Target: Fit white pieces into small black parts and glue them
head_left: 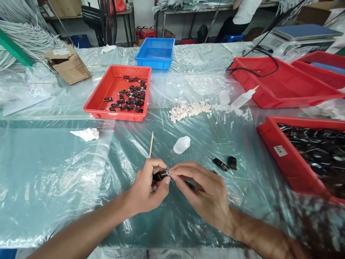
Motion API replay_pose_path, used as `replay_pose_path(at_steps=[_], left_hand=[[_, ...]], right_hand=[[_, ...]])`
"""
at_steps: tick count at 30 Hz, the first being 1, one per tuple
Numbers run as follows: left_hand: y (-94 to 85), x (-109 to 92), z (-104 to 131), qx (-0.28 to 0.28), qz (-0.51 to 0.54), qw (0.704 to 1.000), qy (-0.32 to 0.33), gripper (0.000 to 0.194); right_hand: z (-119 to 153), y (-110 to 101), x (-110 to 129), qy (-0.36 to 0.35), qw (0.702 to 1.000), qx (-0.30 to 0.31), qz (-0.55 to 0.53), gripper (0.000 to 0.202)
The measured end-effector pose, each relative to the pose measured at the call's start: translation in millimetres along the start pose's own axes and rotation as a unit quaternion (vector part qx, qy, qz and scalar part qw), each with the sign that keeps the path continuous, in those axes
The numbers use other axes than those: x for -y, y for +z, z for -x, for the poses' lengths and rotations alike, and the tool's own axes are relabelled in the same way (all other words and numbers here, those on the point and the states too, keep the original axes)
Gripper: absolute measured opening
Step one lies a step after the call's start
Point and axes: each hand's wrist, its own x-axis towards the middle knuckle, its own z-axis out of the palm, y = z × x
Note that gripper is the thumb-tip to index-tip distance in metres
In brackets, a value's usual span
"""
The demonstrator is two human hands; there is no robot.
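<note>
Clear plastic sheeting (67,172) is covering a long workbench, wrinkled and shining under the room light, with more benches and a seated person (242,16) showing at the back. Near the front edge, the left hand (147,187) is pinching a small black piece (160,175) between thumb and forefinger, and the same hand is keeping a thin wooden stick (151,144) tucked upright, its tip pointing away from the person, probably so it is staying ready without being put down. The right hand (205,190) is closing its fingertips on a tiny pale bit at the right end of the black piece, so both hands are meeting over the sheet, lifted just off it. The black piece is lying roughly level, its long axis running left to right, with the worked end facing the right hand.

Just beyond the hands a small clear bottle (182,144) is lying on its side, and two loose black pieces (225,163) are resting to the right. A heap of white bits (188,109) is sitting further back, near a squeeze bottle (242,99). One red tray (93,106) on the left is holding scattered black pieces; another red tray (272,147) on the right is packed full of them.
</note>
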Motion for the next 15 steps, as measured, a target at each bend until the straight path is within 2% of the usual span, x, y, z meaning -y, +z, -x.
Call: replay_pose_path(at_steps=[6, 15], left_hand=[[3.3, 6, 6, -0.017, -0.021, 1.000, -0.003, 0.022], [12.1, 6, 12, -0.051, -0.021, 0.996, 0.072, 0.029]], right_hand=[[2, 1, 1, -0.005, 1.000, -0.006, 0.012, 0.028], [5, -3, 2, -0.056, 0.997, 0.008, 0.047, 0.037]])
